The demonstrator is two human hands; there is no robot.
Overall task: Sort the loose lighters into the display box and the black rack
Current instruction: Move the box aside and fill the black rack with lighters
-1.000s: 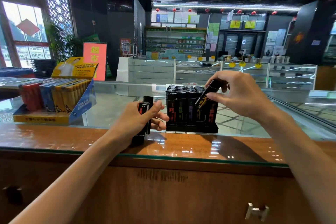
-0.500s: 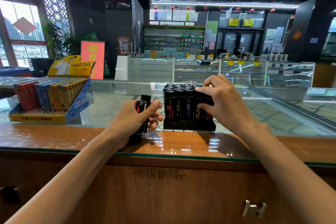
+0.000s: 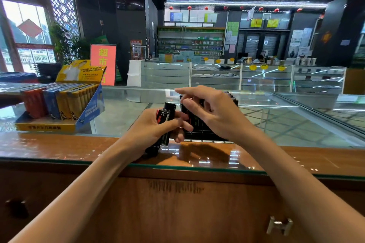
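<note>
Shop interior, dim, with glass showcases (image 3: 217, 77) across the back and a lit pink sign (image 3: 103, 63) at the left. Foreground: glass-topped counter (image 3: 79, 146) with a wood edge; a metal drawer handle (image 3: 279, 225) sat low on its front.

Display box (image 3: 45, 127), yellow with a blue side, stood on the counter at the far left, well apart from both hands. It held upright rows of coloured lighters (image 3: 59, 102): red, blue and yellow, left to right.

Black rack (image 3: 201, 134) stood on the counter at centre, largely hidden behind the right hand. Dark lighters filled the slots that showed; how many slots were free could not be told.

Left hand (image 3: 152, 130) gripped a small bundle of black lighters (image 3: 166, 116), fingers and thumb curled round them. The bundle was held roughly upright, just beside the rack's left side, its lower end down at the counter. The exact count in the bundle could not be read.

Right hand (image 3: 213, 116) hovered over the front of the rack, palm down. Its forefinger reached left above the bundle, and the other fingers hung loosely bent. Nothing was seen in its grasp.
</note>
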